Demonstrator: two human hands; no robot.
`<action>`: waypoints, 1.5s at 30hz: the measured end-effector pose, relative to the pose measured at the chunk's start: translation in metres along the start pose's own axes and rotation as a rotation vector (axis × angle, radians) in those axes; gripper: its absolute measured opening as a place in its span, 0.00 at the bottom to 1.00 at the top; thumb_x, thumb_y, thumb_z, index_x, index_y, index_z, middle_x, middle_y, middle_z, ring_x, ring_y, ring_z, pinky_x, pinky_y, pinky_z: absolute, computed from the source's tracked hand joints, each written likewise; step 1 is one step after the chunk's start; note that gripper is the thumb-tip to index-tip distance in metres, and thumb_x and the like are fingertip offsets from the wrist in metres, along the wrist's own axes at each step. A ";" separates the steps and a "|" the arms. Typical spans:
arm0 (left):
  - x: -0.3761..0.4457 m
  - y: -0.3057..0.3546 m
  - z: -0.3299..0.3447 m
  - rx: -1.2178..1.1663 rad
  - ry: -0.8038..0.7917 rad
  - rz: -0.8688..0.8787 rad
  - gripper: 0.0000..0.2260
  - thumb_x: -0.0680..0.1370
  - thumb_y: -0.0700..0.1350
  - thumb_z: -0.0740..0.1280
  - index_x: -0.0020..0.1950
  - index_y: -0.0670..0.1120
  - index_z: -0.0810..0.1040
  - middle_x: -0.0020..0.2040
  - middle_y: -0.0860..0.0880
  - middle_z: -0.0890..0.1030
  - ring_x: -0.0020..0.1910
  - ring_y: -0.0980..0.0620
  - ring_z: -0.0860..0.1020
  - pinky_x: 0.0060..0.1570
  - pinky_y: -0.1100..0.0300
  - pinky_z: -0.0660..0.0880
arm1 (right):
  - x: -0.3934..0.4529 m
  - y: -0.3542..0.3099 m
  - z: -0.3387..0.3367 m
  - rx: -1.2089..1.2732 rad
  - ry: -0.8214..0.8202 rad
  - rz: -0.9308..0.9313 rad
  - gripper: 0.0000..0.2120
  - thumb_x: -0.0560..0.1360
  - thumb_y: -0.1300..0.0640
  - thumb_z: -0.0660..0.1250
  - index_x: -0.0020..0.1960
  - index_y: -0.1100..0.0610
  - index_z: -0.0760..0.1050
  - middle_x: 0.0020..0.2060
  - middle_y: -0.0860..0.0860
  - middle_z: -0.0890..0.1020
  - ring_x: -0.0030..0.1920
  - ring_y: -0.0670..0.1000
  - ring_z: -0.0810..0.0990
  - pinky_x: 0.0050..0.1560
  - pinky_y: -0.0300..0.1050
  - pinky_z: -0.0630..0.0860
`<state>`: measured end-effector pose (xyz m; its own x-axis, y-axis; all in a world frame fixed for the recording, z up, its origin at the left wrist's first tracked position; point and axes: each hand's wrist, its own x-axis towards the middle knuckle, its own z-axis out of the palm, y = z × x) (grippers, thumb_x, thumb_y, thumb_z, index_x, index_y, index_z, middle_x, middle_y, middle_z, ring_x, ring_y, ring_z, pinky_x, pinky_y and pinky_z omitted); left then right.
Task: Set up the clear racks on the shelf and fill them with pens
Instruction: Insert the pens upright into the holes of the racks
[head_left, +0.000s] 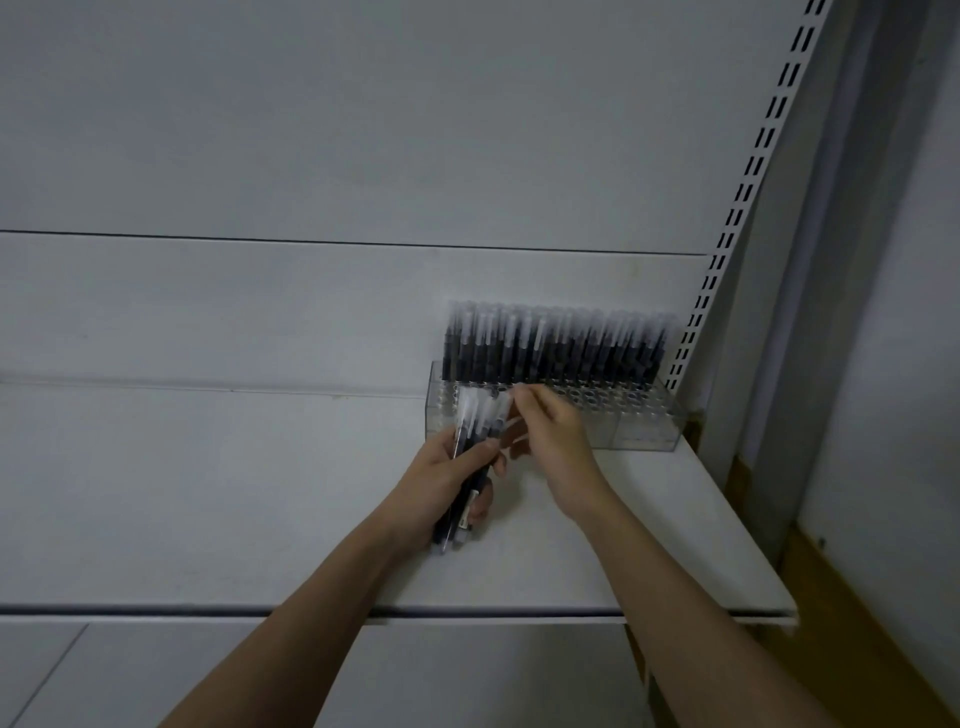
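Shelf (208, 493) white, clear rack (644, 423) at back, left hand (441, 486) fingers gripping pens (475, 467), right hand (550, 431) pinching one.

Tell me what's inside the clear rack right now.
Dark pens with clear caps stand upright in the clear rack's back rows. Its front rows show empty holes. The hands and the held pen bundle cover its front left part.
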<state>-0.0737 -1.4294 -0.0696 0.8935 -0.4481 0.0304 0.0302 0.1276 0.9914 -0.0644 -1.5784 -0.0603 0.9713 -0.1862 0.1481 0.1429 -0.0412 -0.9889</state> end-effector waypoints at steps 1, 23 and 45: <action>-0.001 0.000 0.001 0.005 -0.001 0.005 0.11 0.83 0.45 0.62 0.44 0.39 0.73 0.26 0.41 0.69 0.21 0.48 0.66 0.23 0.59 0.66 | -0.006 0.004 0.002 0.084 -0.031 0.047 0.12 0.82 0.52 0.63 0.47 0.59 0.77 0.33 0.53 0.81 0.31 0.51 0.78 0.34 0.46 0.73; 0.000 -0.001 0.001 0.015 0.034 -0.013 0.06 0.81 0.40 0.64 0.55 0.37 0.74 0.43 0.43 0.83 0.22 0.49 0.71 0.21 0.61 0.69 | -0.012 0.021 -0.008 0.404 0.009 0.076 0.10 0.78 0.63 0.68 0.58 0.57 0.77 0.45 0.55 0.84 0.44 0.55 0.83 0.41 0.49 0.78; 0.004 -0.002 0.001 -0.073 0.054 -0.025 0.04 0.83 0.41 0.62 0.53 0.42 0.69 0.45 0.41 0.83 0.22 0.48 0.73 0.20 0.63 0.67 | 0.057 -0.052 -0.050 -0.164 0.235 -0.235 0.02 0.81 0.61 0.63 0.50 0.56 0.74 0.43 0.52 0.80 0.44 0.54 0.82 0.46 0.49 0.83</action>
<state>-0.0709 -1.4320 -0.0712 0.9148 -0.4039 -0.0028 0.0833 0.1818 0.9798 -0.0256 -1.6362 0.0002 0.8426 -0.3723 0.3892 0.3063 -0.2631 -0.9149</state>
